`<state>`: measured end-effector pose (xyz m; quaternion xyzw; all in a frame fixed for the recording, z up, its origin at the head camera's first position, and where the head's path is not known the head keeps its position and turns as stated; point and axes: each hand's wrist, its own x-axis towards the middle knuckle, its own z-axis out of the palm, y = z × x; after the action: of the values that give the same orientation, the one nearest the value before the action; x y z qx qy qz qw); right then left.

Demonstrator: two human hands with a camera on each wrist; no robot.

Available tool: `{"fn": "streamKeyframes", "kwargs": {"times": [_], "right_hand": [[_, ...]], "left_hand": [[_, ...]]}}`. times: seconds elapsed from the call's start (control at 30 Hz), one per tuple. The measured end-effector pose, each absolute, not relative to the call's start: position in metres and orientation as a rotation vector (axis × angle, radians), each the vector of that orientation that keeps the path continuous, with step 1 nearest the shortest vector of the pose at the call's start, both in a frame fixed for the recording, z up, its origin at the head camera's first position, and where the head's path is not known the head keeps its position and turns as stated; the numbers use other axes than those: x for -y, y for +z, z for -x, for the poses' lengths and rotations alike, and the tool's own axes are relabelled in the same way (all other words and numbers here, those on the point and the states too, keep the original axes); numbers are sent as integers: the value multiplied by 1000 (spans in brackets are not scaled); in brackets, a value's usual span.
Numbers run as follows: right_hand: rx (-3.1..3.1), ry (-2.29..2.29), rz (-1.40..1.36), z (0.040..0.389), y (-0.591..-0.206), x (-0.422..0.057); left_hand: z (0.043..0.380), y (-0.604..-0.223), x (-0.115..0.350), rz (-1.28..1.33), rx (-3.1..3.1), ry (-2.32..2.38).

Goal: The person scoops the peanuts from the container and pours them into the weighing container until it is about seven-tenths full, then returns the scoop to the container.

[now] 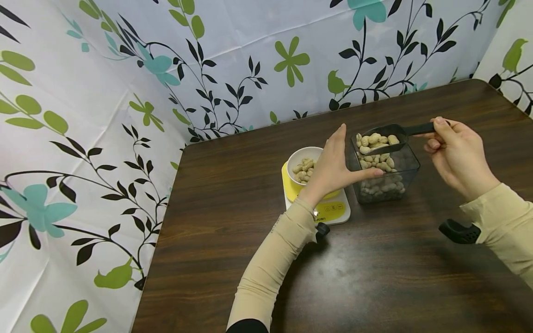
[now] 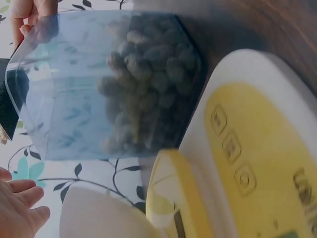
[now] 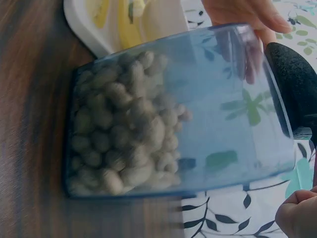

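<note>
My right hand [image 1: 462, 155] pinches the handle of a black scoop [image 1: 399, 134], which holds peanuts in their shells [image 1: 374, 139]. The scoop hangs over the mouth of a clear square container [image 1: 410, 166] partly filled with peanuts [image 3: 124, 129]. My left hand [image 1: 335, 164] is spread with straight fingers between the container and a white bowl [image 1: 293, 159]; its thumb reaches across the container's front rim, and whether it touches cannot be told. More peanuts [image 1: 304, 169] lie in the bowl, partly hidden by the left hand. The bowl sits on a yellow and white kitchen scale [image 1: 341, 210].
The dark wooden table [image 1: 225, 208] stretches left and in front of the scale. A curtain [image 1: 233, 55] printed with leaves and birds hangs behind and on the left. The scale's display is mostly hidden by the left wrist in the head view.
</note>
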<state>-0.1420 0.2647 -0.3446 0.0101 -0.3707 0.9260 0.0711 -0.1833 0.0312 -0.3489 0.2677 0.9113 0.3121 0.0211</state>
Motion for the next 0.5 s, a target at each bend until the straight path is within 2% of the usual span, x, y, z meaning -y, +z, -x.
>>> {"fn": "streamKeyframes", "kwargs": {"times": [0.5], "right_hand": [[1300, 2745, -25, 160, -322, -223]], "left_hand": [[190, -342, 10, -693, -2853, 1068]]}}
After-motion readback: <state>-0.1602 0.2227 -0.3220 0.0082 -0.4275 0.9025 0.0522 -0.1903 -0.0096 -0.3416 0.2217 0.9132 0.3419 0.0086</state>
